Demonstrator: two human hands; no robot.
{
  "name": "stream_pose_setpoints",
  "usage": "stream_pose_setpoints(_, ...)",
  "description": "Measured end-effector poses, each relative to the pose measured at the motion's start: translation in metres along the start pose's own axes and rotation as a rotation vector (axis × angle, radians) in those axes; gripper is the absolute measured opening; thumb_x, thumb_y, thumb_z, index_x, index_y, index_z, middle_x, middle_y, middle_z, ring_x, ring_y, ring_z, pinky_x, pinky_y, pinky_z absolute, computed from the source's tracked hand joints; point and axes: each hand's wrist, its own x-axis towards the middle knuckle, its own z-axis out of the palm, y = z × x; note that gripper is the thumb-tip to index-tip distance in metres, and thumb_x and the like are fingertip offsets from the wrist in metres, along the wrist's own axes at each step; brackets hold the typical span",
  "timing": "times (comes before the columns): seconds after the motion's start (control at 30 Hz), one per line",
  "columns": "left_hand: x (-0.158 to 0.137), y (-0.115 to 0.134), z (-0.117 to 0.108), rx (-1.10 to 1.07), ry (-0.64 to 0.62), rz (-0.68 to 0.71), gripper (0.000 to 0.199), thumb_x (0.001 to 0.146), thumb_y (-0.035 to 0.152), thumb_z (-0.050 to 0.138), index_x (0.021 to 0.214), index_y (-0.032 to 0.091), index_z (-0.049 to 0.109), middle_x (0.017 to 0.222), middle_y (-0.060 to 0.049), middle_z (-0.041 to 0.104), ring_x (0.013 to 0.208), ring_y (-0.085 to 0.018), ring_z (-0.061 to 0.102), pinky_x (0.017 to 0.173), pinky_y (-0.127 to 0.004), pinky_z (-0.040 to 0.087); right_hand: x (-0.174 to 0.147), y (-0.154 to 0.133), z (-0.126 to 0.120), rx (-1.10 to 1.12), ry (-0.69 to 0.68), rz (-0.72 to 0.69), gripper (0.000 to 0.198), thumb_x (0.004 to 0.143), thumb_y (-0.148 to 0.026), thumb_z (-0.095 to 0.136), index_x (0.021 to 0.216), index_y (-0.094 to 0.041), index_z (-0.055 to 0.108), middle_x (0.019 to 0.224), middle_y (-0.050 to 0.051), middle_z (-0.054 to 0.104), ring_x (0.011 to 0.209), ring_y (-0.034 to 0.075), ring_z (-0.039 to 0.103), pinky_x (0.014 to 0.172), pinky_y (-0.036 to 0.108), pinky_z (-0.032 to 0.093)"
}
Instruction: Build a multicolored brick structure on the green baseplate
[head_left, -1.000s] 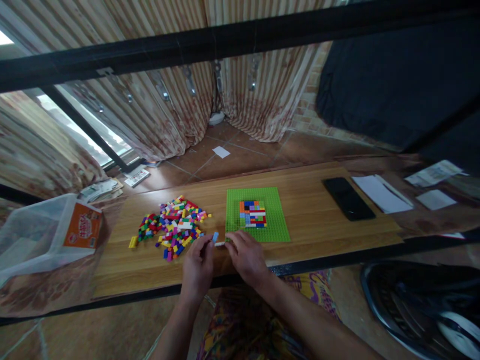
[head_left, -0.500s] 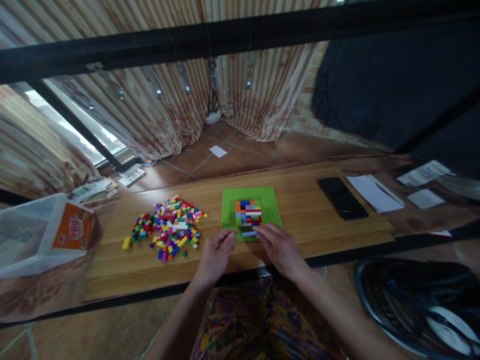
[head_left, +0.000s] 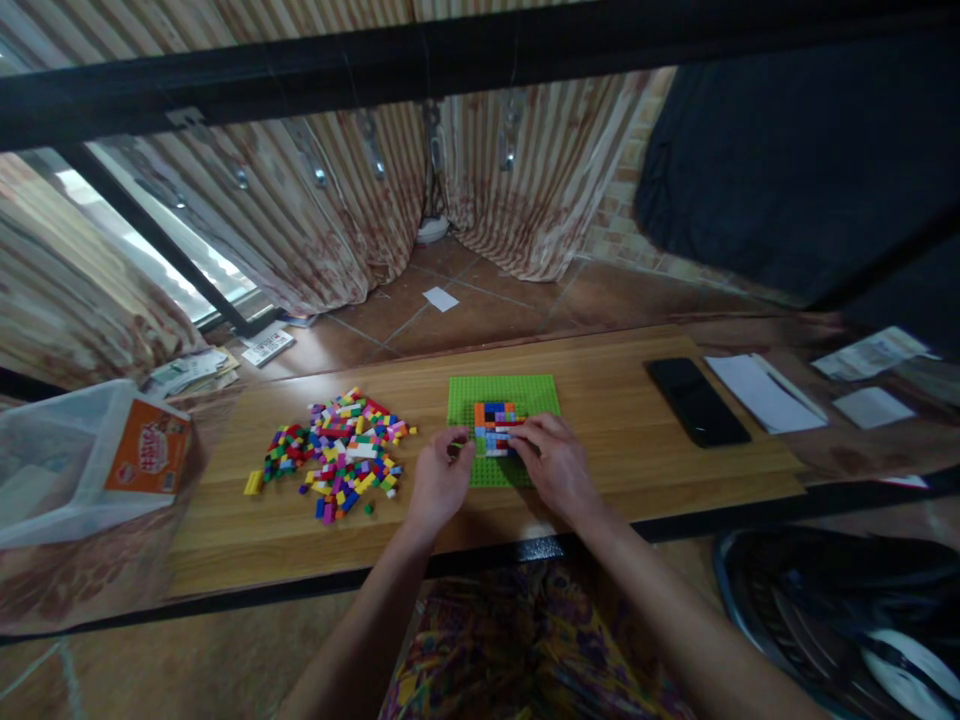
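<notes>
A green studded baseplate (head_left: 464, 393) lies on the wooden board, carrying a compact patch of coloured building bricks (head_left: 495, 408). My right hand (head_left: 557, 466) reaches over the patch from the right, thumb and fingertips pinched at its right side. A small brick appears to be between those fingertips, though they partly hide it. My left hand (head_left: 442, 480) is at the plate's left edge, its thumb and forefinger curled together. Whatever its fingertips may hold is too small to make out. To the left is a loose pile of mixed bricks (head_left: 352, 440).
A clear plastic box (head_left: 60, 470) with an orange label stands at far left. On the right are a black phone (head_left: 697, 402) and white paper with a pen (head_left: 765, 392). A dark metal bar (head_left: 450, 60) crosses above the far side.
My right hand has moved up and away from me, from the near edge of the brick patch onto its right side. My left hand has shifted slightly forward along the plate's edge.
</notes>
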Motion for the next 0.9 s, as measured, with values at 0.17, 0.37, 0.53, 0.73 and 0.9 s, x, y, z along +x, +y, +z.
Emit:
stream_pose_setpoints(0.17, 0.005, -0.005, 0.004, 0.008, -0.003, 0.005, 0.024, 0.083, 0.022, 0.055, 0.102, 0.015, 0.067, 0.096, -0.009, 0.070, 0.084, -0.019, 0.064, 0.073, -0.030, 0.050, 0.000, 0.002, 0.002, 0.012, 0.041, 0.037, 0.017, 0.090, -0.031, 0.057, 0.091, -0.025, 0.073, 0.095, 0.006, 0.060, 0.091, 0.021, 0.056, 0.082, 0.037, 0.047)
stream_pose_setpoints(0.37, 0.006, -0.001, 0.005, 0.034, 0.003, 0.003, 0.022, 0.083, 0.021, 0.055, 0.102, 0.015, 0.066, 0.097, -0.008, 0.069, 0.083, -0.018, 0.064, 0.072, -0.030, 0.051, -0.001, 0.007, -0.002, 0.066, 0.052, 0.084, 0.014, 0.087, -0.032, 0.060, 0.089, -0.026, 0.073, 0.100, 0.005, 0.059, 0.097, 0.022, 0.055, 0.087, 0.040, 0.046)
stream_pose_setpoints(0.53, -0.001, 0.013, 0.003, 0.265, 0.084, 0.250, 0.024, 0.085, 0.021, 0.054, 0.106, 0.018, 0.065, 0.106, -0.010, 0.062, 0.095, -0.022, 0.061, 0.085, -0.037, 0.050, 0.001, 0.015, -0.009, 0.121, 0.058, 0.149, 0.010, 0.083, -0.030, 0.064, 0.083, -0.026, 0.072, 0.101, 0.005, 0.059, 0.099, 0.022, 0.057, 0.090, 0.042, 0.045)
stream_pose_setpoints(0.73, -0.004, 0.017, 0.016, 0.487, 0.106, 0.451, 0.019, 0.085, 0.019, 0.055, 0.100, 0.020, 0.067, 0.110, -0.010, 0.058, 0.102, -0.025, 0.055, 0.091, -0.042, 0.046, 0.003, 0.017, -0.009, 0.248, 0.050, 0.227, 0.006, 0.079, -0.027, 0.066, 0.080, -0.023, 0.070, 0.094, 0.003, 0.062, 0.092, 0.019, 0.060, 0.087, 0.037, 0.046)
stream_pose_setpoints(0.9, 0.001, 0.019, 0.026, 0.535, 0.142, 0.417, 0.015, 0.086, 0.023, 0.056, 0.091, 0.019, 0.069, 0.110, -0.012, 0.059, 0.102, -0.027, 0.054, 0.091, -0.045, 0.045, 0.005, 0.014, -0.005, 0.257, 0.091, 0.316, 0.008, 0.076, -0.029, 0.068, 0.078, -0.021, 0.067, 0.084, 0.003, 0.065, 0.083, 0.019, 0.061, 0.078, 0.035, 0.047)
